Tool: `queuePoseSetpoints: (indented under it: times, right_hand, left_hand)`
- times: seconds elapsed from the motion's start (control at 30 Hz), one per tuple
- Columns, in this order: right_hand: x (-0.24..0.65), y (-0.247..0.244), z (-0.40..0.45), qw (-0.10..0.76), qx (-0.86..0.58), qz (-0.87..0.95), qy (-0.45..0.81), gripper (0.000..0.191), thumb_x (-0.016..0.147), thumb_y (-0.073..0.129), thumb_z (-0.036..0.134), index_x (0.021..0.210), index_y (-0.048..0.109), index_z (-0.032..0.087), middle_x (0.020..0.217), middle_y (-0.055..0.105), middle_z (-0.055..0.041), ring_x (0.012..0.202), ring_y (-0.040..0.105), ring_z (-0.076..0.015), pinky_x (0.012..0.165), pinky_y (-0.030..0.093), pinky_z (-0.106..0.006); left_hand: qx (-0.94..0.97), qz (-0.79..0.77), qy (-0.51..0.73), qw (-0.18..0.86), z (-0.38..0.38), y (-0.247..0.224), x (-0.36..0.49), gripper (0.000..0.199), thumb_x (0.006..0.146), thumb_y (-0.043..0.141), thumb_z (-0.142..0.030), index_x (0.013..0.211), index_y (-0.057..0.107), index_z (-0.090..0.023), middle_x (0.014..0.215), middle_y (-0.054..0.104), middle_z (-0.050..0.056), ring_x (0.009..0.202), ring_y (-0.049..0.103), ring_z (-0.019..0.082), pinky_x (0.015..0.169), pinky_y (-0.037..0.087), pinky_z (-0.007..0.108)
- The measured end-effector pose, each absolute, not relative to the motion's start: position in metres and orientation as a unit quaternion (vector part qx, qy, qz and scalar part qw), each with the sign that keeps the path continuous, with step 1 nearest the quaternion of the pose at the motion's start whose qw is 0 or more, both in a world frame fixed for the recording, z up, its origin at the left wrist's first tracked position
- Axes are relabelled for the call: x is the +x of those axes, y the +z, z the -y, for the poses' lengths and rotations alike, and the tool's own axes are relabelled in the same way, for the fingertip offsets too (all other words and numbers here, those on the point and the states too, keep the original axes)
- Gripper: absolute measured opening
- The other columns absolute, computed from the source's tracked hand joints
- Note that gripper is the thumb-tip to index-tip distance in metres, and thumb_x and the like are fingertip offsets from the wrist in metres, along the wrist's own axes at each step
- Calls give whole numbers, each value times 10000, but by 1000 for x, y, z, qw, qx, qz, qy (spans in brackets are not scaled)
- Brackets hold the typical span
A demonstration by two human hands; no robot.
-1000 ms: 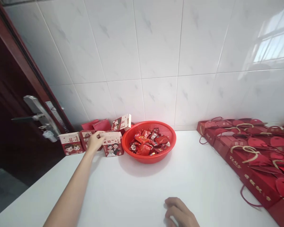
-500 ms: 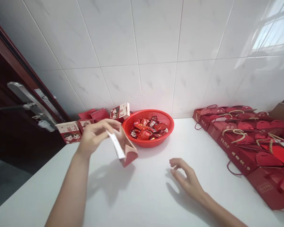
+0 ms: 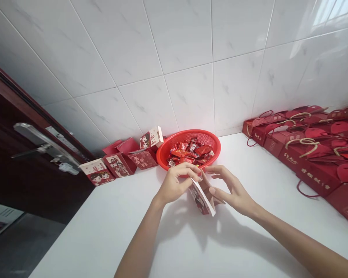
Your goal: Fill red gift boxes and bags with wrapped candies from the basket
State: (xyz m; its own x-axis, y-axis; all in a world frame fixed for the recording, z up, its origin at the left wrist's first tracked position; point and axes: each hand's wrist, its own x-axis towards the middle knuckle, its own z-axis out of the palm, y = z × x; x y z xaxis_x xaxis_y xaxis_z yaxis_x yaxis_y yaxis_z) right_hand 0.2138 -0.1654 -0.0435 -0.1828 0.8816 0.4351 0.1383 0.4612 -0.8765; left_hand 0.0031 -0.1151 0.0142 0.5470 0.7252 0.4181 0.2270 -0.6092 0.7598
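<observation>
A tiled wall point(image 3: 188, 46) backs the table point(image 3: 118, 216). In the head view, the left hand point(image 3: 175, 184) pinches a small open box point(image 3: 201, 199), the right hand point(image 3: 234, 193) clasping its other side, just before the red basket point(image 3: 160, 154).

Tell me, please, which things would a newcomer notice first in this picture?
Probably the bright red basket of wrapped sweets, near the tiled wall in mid-view. Just in front of it, both hands are on a small open box. Then perhaps the crowd of red gift boxes along the right side of the white table.
</observation>
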Motion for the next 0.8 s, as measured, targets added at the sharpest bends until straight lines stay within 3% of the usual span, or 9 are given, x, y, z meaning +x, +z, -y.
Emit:
queuePoseSetpoints:
  times: [0.13, 0.27, 0.43, 0.6, 0.8]
  right_hand:
    - [210, -42, 155, 527, -357, 694, 336, 218, 930, 561, 351, 1110, 594, 232, 1180, 659, -84, 1141, 610, -249, 1005, 496, -434]
    - [208, -33, 147, 499, -344, 737, 298, 169, 923, 491, 213, 974, 651, 225, 1230, 638, -86, 1226, 569, -248, 1016, 485, -417]
    - [211, -14, 137, 362, -335, 816, 301, 279, 898, 450, 85, 817, 682, 217, 1023, 678, -46, 941, 651, -186, 856, 539, -325]
    - [217, 2, 131, 286, -332, 862, 255, 264, 871, 488, 43, 799, 669, 221, 859, 659, -14, 782, 632, -165, 723, 521, -266]
    - [218, 4, 127, 251, -324, 880, 242, 217, 864, 561, 68, 917, 694, 232, 940, 678, -14, 850, 648, -179, 754, 519, -269]
  left_hand:
    - [811, -294, 365, 351, 111, 11, -1, 211, 845, 561, -208, 726, 733, -184, 1029, 726, 76, 983, 674, 212, 910, 531, 349]
    - [805, -343, 346, 338, 109, 9, 0, 339, 913, 553, -334, 665, 730, -185, 1071, 712, 80, 1012, 660, 224, 947, 511, 351]
    - [807, -382, 309, 328, 107, 9, -3, 255, 880, 608, -316, 699, 750, -203, 1152, 692, 81, 1089, 642, 245, 998, 490, 365]
    - [797, -390, 270, 373, 107, 10, -9, 202, 883, 631, -344, 791, 776, -238, 1243, 659, 76, 1217, 595, 265, 1036, 484, 372]
    - [786, -388, 264, 403, 105, 5, -8, 303, 917, 585, -447, 821, 775, -233, 1264, 648, 82, 1173, 611, 265, 1016, 497, 377]
